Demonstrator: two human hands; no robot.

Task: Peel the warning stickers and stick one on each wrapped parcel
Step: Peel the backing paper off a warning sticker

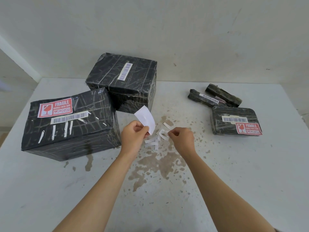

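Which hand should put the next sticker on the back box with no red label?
Left, probably. The left hand pinches the white sticker, and the back parcel lies just beyond it. The right hand seems busy pinching a paper strip.

sticker [145,120]: printed face hidden | right grip [181,139]: hold unclear | barcode label [125,71]: digits too small

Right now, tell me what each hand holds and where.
Left hand pinches the white sticker sheet by its lower edge. Right hand: fingertips meet at the paper strips; whether they hold one cannot be told.
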